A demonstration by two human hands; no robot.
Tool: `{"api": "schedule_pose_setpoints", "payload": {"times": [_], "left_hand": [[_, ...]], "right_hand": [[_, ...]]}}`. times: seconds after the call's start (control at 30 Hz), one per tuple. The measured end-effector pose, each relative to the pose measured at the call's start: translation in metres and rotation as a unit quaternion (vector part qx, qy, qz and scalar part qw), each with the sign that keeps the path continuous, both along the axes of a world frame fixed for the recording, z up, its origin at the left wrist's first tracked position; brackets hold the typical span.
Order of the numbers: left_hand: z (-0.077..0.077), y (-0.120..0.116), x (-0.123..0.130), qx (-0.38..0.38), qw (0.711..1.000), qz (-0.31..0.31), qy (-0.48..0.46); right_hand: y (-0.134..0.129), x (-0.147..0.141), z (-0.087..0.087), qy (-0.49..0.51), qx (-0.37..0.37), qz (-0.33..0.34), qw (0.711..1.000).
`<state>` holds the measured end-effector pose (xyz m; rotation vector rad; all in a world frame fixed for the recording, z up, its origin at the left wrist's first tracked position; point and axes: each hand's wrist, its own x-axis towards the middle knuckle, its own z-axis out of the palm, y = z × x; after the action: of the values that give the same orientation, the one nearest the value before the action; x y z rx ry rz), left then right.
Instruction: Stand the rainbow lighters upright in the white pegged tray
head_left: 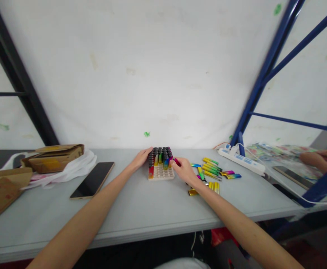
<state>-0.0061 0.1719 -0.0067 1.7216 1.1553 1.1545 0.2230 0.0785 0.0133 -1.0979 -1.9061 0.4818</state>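
Observation:
A pale tray with rows of round holes stands at the middle of the table. Its back and left side hold many upright lighters with black tops and shiny coloured bodies; the front holes show bare. Against the tray's left side, my left hand grips it, its fingertips partly hidden behind the lighters. My right hand is closed on a magenta lighter at the tray's right edge. Right of that hand lie loose lighters in yellow, green, blue and magenta, some partly covered by my forearm.
On the left are a phone, a white plastic bag and cardboard boxes. A power strip lies at the right by a blue metal frame. Another person's hands show beyond it. The white wall rises behind.

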Motion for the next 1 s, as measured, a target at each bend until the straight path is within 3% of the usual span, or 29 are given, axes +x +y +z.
{"api": "schedule_pose_setpoints", "payload": {"times": [0.33, 0.6, 0.83, 1.0], "left_hand": [[0.003, -0.003, -0.001, 0.02, 1.0, -0.013, 0.01], [0.004, -0.004, 0.0, 0.004, 1.0, -0.006, 0.005], [0.003, -0.004, 0.0, 0.006, 1.0, -0.007, 0.002], [0.002, -0.003, 0.0, 0.005, 1.0, -0.012, 0.001]], "right_hand": [[0.003, 0.01, 0.011, -0.019, 0.005, 0.018, 1.0], [0.005, 0.007, 0.002, -0.024, 0.032, -0.06, 0.997], [-0.004, 0.003, -0.002, -0.005, 0.009, -0.005, 1.0], [-0.002, 0.009, 0.006, -0.044, 0.048, -0.036, 0.997]]}}
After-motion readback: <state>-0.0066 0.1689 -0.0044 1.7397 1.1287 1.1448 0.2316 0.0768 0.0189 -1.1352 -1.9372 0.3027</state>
